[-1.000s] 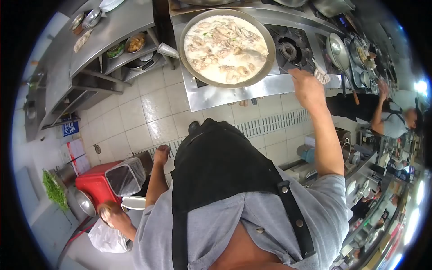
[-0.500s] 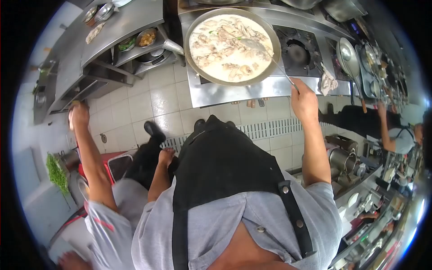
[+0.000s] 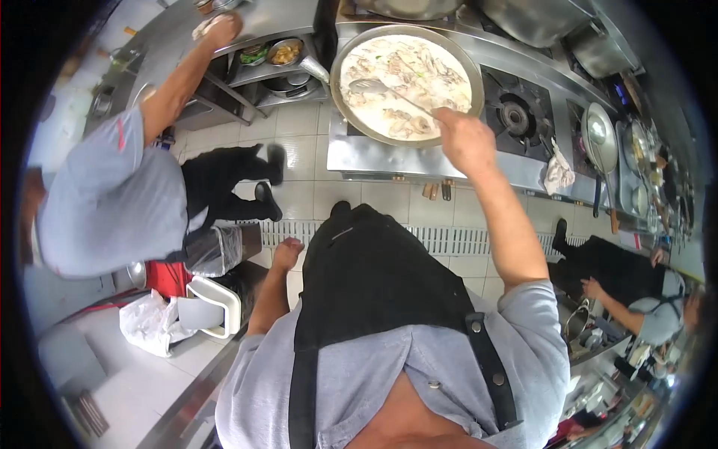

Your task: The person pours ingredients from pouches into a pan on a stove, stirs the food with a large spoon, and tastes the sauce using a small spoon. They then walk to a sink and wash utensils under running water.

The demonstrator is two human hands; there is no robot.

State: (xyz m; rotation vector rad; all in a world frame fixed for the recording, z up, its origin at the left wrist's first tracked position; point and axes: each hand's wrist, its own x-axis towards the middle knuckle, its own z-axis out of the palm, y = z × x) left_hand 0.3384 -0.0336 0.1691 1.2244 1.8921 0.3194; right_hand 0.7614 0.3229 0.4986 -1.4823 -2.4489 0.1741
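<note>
A large round pan (image 3: 479, 96) full of meat pieces in a creamy white liquid rests on the steel stove. My right hand (image 3: 465, 139) is closed round the handle of a long metal spoon (image 3: 369, 86), whose bowl lies in the liquid at the pan's left side. My left hand (image 3: 287, 254) hangs low beside my black apron (image 3: 378, 280), near the floor grate. Its fingers look curled, and whether anything is in them cannot be made out.
A co-worker (image 3: 112, 198) at the left reaches over the steel counter (image 3: 277, 19) with a hand on a cloth. Another person (image 3: 621, 284) stands at the right. A bare burner (image 3: 514, 116), a rag (image 3: 558, 170) and a wok (image 3: 598, 135) are right of the pan.
The spoon has moved from the pan's right side to its left, my right hand following leftward. The co-worker at the left has moved forward to the counter. My left hand still hangs low.
</note>
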